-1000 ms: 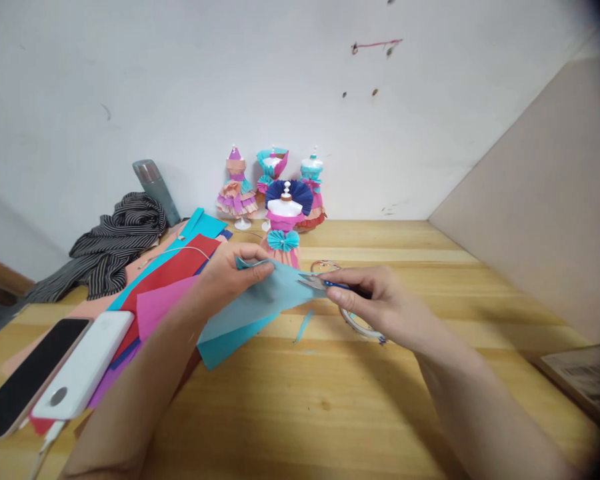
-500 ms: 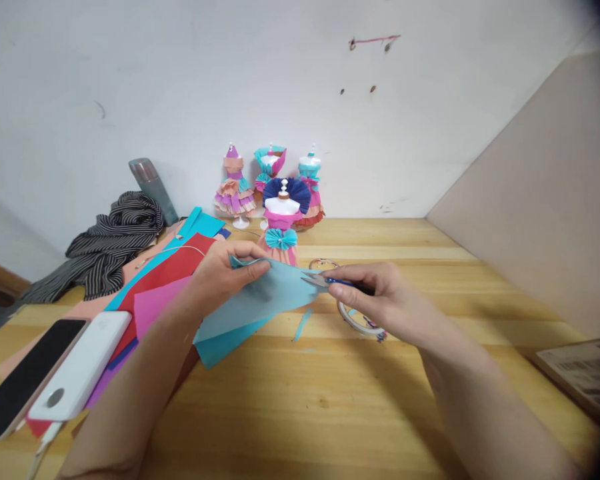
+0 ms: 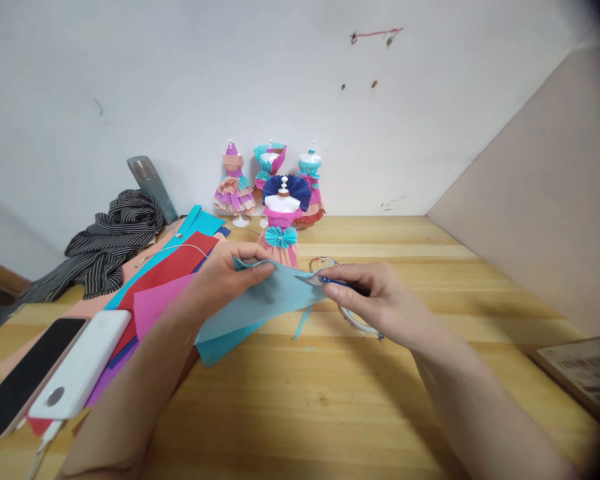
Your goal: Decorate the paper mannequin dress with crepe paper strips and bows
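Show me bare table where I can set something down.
Bare wood lies this side of the held paper, between the arms, and from the right hand across to the panel. Crowded: the left, with papers, phone and white device.

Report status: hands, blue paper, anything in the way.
Left hand pinching blue paper. Right hand gripping scissors at the paper's right end. Possible obstacle: dress form with navy collar, upright behind the paper, base hidden.

Free room over the near tabletop (image 3: 300,413), teal paper (image 3: 267,293) (mannequins (image 3: 283,219) behind) in the way ahead
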Motion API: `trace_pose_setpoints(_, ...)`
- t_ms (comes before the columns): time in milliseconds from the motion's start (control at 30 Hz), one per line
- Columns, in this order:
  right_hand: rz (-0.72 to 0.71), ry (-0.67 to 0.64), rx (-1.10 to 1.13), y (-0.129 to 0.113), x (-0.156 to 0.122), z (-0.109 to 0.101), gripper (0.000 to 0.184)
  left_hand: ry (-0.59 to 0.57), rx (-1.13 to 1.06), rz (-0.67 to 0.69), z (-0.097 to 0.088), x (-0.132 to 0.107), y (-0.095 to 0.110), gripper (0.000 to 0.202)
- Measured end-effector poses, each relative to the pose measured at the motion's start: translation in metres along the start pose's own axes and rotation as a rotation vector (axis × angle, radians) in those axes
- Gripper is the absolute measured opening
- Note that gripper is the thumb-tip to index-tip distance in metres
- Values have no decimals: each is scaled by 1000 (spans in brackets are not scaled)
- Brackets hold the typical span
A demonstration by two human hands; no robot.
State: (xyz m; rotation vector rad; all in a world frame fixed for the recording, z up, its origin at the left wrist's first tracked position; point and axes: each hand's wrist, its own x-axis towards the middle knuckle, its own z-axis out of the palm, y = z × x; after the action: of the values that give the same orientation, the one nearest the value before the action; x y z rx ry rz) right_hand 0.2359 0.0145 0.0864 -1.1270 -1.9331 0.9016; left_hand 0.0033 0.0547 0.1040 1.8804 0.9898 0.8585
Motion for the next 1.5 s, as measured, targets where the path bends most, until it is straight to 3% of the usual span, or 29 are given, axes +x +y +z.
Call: trace_pose_setpoints(1500,-60,8,52,4,2,2,38,-20,-7,13,2,1,-3,21)
